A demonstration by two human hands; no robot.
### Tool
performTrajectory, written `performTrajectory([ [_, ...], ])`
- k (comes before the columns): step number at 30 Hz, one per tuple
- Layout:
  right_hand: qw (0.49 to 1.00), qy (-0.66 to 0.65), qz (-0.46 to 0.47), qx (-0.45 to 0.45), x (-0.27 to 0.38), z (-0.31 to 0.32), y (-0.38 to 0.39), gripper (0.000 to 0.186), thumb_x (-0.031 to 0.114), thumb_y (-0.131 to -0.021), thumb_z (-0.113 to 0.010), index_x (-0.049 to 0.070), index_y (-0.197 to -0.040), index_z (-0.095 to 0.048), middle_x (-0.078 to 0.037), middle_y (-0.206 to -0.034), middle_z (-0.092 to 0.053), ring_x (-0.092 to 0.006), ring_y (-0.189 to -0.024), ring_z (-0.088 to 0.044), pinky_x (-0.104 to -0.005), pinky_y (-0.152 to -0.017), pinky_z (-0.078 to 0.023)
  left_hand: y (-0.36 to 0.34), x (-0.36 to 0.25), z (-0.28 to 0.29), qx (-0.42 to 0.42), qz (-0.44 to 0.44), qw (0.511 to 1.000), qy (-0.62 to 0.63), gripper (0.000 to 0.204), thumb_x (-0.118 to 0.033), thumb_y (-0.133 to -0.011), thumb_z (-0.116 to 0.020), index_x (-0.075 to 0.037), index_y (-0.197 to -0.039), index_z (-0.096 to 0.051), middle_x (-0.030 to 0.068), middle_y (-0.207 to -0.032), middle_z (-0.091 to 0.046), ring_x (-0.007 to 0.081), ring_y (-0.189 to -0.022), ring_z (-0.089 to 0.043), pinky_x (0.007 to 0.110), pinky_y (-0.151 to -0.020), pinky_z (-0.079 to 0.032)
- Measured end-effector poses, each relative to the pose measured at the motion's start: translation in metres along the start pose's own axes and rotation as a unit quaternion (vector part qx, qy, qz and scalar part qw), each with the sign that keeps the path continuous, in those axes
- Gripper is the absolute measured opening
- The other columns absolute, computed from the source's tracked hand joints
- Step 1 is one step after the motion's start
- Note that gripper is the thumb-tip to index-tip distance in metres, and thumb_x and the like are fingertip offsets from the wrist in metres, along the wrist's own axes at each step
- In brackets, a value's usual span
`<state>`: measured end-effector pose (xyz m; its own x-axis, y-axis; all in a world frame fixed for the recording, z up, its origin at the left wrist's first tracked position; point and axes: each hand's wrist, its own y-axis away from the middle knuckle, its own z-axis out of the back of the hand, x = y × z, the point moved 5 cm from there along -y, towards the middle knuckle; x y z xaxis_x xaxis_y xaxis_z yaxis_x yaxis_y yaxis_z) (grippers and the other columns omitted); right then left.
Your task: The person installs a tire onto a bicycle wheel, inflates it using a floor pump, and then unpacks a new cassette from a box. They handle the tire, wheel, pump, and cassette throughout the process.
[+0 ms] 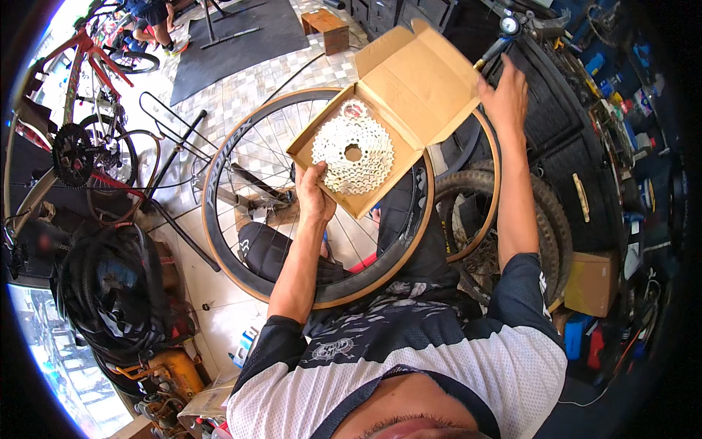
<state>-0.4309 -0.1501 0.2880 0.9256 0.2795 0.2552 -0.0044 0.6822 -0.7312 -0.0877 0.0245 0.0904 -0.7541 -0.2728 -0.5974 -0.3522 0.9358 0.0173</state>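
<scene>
My left hand [314,196] grips the near-left corner of an open cardboard box [404,135], its thumb over the edge close to the sprockets. Inside lies a silver bicycle cassette [336,159], its round centre hole facing up. A small ring with red on it [354,110] sits above the cassette in the far corner. The box's lid [431,84] is folded back to the right. My right hand [506,99] is at the lid's right edge, fingers stretched and apart; whether it touches the lid I cannot tell. Below the box is a spoked wheel [217,212] with a tan-edged tyre.
A second tan-edged tyre [495,190] and knobby tyres [552,219] are at the right, beside a dark cabinet [563,95]. A gauge [510,26] stands beyond my right hand. Bicycles [91,150] and a black bundle [110,293] are at the left. A wooden stool [325,31] stands far ahead.
</scene>
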Motion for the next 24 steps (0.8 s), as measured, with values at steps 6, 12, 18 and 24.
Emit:
performTrajectory([
  [6,0.966,0.037,0.255,0.009,0.089,0.000,0.058,0.048,0.026,-0.092,-0.076,0.012,-0.136,-0.064,-0.015,-0.140,-0.057,-0.0370,-0.130,-0.053,-0.0526,-0.108,-0.043,0.004,-0.007,-0.005,0.012,-0.015,1.000,-0.021,0.068,0.003,-0.087,-0.054,-0.005,-0.152,-0.038,0.0168,-0.139,-0.057,0.0288,-0.123,-0.062,0.043,-0.105,-0.054],
  [12,0.910,-0.195,0.283,0.234,0.177,-0.030,0.119,0.040,0.038,-0.091,-0.077,0.010,-0.121,-0.075,-0.015,-0.130,-0.065,-0.0350,-0.127,-0.059,-0.0464,-0.107,-0.046,0.010,-0.003,-0.012,0.018,-0.024,0.999,-0.036,0.072,0.005,-0.086,-0.054,-0.006,-0.155,-0.035,0.0148,-0.141,-0.056,0.0274,-0.125,-0.061,0.041,-0.105,-0.053],
  [18,0.895,-0.320,0.186,0.248,0.168,-0.066,0.115,0.021,0.027,-0.095,-0.073,0.011,-0.107,-0.074,-0.010,-0.111,-0.072,-0.0365,-0.109,-0.067,-0.0471,-0.096,-0.053,0.008,0.004,-0.006,0.013,-0.016,1.000,-0.017,0.070,0.006,-0.087,-0.053,-0.006,-0.154,-0.036,0.0124,-0.141,-0.057,0.0245,-0.125,-0.060,0.039,-0.106,-0.051],
  [24,0.754,-0.606,-0.167,0.191,0.127,-0.079,0.086,0.021,0.020,-0.106,-0.062,0.000,-0.110,-0.066,-0.013,-0.101,-0.074,-0.0257,-0.087,-0.075,-0.0369,-0.075,-0.061,0.009,0.008,-0.005,-0.004,-0.020,1.000,-0.017,0.070,0.006,-0.087,-0.053,-0.007,-0.154,-0.037,0.0121,-0.141,-0.057,0.0237,-0.126,-0.059,0.039,-0.107,-0.049],
])
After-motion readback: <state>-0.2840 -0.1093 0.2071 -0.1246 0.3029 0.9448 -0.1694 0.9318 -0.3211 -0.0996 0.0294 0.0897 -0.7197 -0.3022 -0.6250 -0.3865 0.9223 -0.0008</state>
